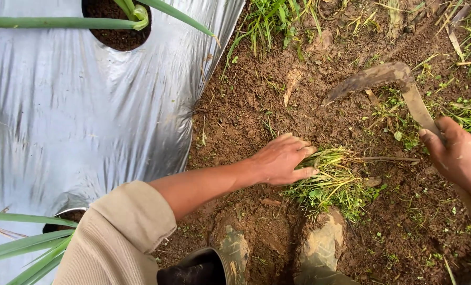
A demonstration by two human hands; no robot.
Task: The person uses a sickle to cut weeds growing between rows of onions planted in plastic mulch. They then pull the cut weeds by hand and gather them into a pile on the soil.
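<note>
Pressing flat, open-fingered, left hand [283,161] touches weed clump [330,184]; right hand [459,155], beyond clump, fist closed on sickle [399,87], blade arching above clump.

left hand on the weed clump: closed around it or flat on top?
Flat on top. The left hand lies palm-down with fingers stretched over the weed clump, not curled around it. The right hand grips the sickle.

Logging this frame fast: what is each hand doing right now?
Left hand: open, fingers spread on a clump of pulled weeds.
Right hand: closed around the handle of a muddy sickle.
</note>
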